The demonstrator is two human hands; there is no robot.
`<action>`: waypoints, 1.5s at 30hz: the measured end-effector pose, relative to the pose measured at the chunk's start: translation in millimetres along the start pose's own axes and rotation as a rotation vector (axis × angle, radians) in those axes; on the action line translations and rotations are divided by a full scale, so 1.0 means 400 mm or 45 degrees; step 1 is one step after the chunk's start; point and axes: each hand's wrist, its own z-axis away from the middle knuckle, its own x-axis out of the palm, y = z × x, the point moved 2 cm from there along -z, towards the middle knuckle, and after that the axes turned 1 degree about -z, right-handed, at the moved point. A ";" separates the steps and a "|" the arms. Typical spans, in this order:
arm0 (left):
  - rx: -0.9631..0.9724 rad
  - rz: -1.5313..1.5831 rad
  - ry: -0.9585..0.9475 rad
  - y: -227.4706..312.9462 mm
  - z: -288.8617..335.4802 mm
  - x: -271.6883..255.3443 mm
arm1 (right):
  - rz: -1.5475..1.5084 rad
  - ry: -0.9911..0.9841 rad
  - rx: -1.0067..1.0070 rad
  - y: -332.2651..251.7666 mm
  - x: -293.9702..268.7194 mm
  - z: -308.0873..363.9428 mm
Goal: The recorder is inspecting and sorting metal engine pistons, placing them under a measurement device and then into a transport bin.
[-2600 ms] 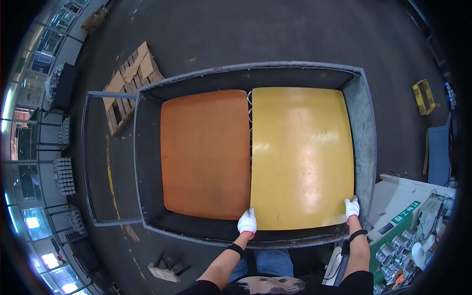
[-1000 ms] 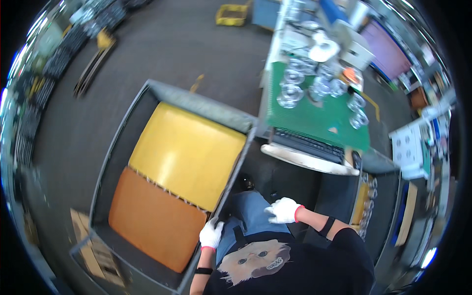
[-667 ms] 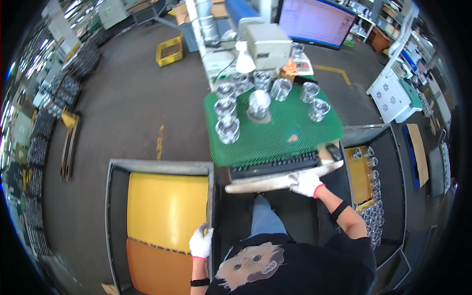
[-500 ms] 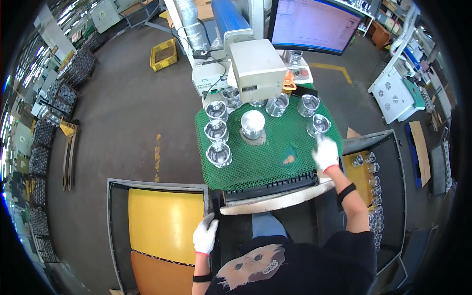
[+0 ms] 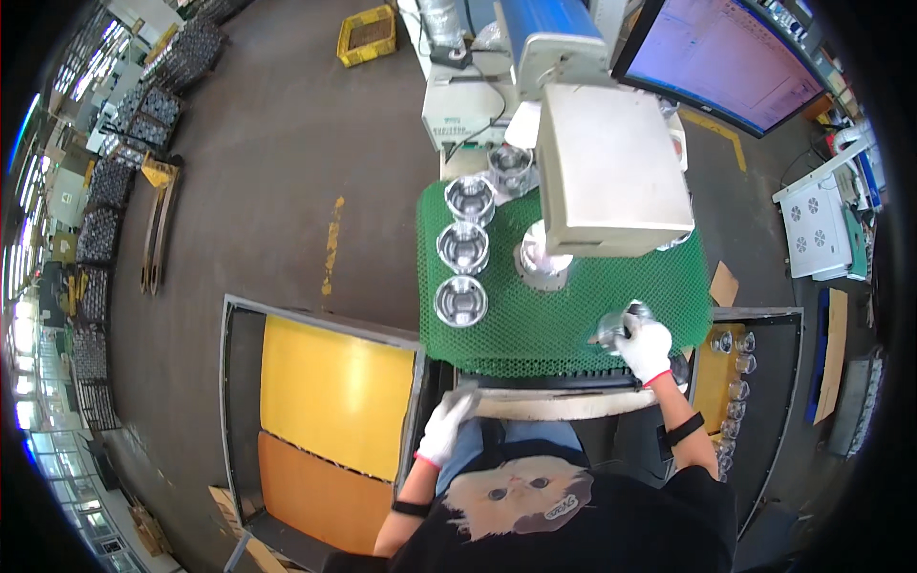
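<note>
My right hand [image 5: 647, 351], in a white glove with greyed fingertips, is closed on a shiny metal piston [image 5: 609, 331] over the front right of the green mesh mat [image 5: 506, 339]. Another piston [image 5: 543, 250] stands on a round base, lit brightly and partly hidden by the white box-shaped machine head [image 5: 616, 172]. Along the mat's left side three pistons [image 5: 461, 302] form a row, with one more piston [image 5: 511, 167] behind them. My left hand [image 5: 445, 428], also gloved, is in front of the table edge, holding nothing; its outstretched fingers are somewhat blurred.
A monitor [image 5: 731, 62] stands at the back right. Left of the table is a metal-framed bin with yellow and orange panels [image 5: 334, 372]. On the right, a second bin [image 5: 772, 382] holds several pistons. A yellow crate [image 5: 367, 36] lies on the floor behind.
My right hand has brought a piston from the mat's right side toward its front. My left hand has moved up and right from beside the left bin. The whole view has shifted.
</note>
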 end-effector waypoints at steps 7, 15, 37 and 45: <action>-0.170 0.760 -0.458 0.161 -0.048 0.122 | -2.292 -0.858 0.589 -0.395 -0.205 0.014; 0.002 0.896 -0.294 0.307 0.009 0.075 | -1.230 -0.730 -0.290 -0.421 -0.255 -0.044; 0.728 -1.362 0.191 0.452 -0.486 0.398 | -2.330 -0.174 1.541 0.020 0.023 0.137; 0.848 -0.402 0.031 0.435 -0.227 0.186 | -0.558 -0.338 0.278 -0.109 0.078 -0.246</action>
